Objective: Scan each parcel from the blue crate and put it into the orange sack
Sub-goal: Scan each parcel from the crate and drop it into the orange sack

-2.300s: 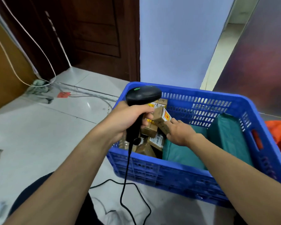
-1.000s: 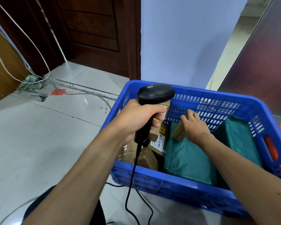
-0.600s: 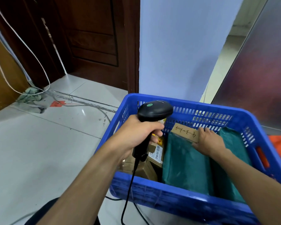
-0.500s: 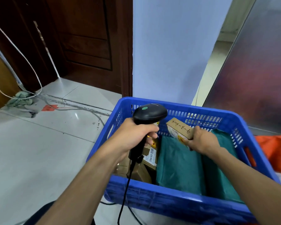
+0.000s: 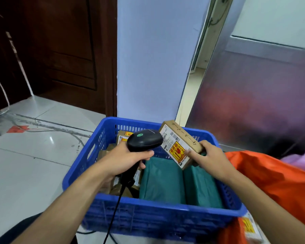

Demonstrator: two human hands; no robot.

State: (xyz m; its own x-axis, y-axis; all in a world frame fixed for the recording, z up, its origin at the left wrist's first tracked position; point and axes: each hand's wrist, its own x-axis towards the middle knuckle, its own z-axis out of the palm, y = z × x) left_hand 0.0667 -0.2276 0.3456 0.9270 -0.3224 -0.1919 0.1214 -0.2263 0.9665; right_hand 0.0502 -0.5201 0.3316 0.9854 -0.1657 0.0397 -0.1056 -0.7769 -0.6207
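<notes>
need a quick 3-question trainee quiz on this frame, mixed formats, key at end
1. Which hand grips the black handheld barcode scanner? A) left hand B) right hand
2. True or false: the small brown cardboard parcel lies inside the orange fabric sack.
3. Fill in: the two dark green plastic mailers lie in the blue plastic ____.
Key: 1 A. 2 false: the right hand holds it over the blue plastic crate, outside the sack. 3 crate.

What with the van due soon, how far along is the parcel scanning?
Done: one labelled parcel shows at the orange sack; whether inside is unclear. In hand: the right hand holds a cardboard box, label facing the scanner gripped by the left hand. To do: two green mailers and several brown boxes sit in the blue crate.
</notes>
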